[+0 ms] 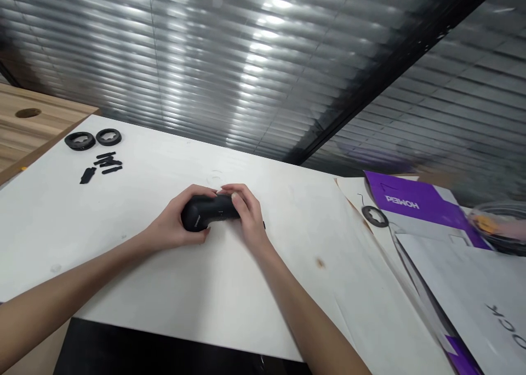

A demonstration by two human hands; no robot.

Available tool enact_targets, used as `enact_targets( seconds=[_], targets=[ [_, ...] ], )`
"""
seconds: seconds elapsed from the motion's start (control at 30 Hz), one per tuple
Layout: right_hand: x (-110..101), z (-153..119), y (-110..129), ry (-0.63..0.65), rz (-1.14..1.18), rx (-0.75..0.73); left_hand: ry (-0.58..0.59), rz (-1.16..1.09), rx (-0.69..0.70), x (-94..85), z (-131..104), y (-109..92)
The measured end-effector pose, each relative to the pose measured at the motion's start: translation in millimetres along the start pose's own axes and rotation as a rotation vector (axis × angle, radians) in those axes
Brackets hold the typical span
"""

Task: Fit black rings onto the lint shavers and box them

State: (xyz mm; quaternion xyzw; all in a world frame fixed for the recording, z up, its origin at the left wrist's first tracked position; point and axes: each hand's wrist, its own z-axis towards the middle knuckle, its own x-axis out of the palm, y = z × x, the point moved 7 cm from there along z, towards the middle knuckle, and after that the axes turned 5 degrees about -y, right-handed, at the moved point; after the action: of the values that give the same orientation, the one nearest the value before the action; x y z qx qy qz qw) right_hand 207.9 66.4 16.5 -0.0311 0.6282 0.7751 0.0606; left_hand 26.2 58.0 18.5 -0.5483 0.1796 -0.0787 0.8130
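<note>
- Bare forearms (82,273) reach across the white table (205,287), seen from the head.
- Left hand (175,221) cups the rounded end of a black device (216,208); right hand (250,213) grasps its other end, mid-table.
- Bracing firmly with the left and pressing gently with the right should serve best.

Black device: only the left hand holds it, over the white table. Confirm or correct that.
Not only the left hand: the right hand holds the black device too, as the head view shows. It is indeed over the white table.
</note>
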Motion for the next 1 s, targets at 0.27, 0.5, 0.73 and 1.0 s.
enact_targets(
  seconds=[0.27,0.5,0.73,1.0],
  targets=[
    [1,-1,-13,-0.056,0.038,0.141,-0.055,0.292,0.398,0.8,-7,-19],
    [2,0,1,-0.042,-0.065,0.058,-0.022,0.333,0.435,3.2,-9,-20],
    [-3,-2,-10,-0.094,0.026,0.092,-0.019,0.343,0.42,2.7,-8,-19],
    [-8,1,-10,-0.2,0.168,0.135,-0.063,0.324,0.477,0.1,-7,-22]
  ],
)
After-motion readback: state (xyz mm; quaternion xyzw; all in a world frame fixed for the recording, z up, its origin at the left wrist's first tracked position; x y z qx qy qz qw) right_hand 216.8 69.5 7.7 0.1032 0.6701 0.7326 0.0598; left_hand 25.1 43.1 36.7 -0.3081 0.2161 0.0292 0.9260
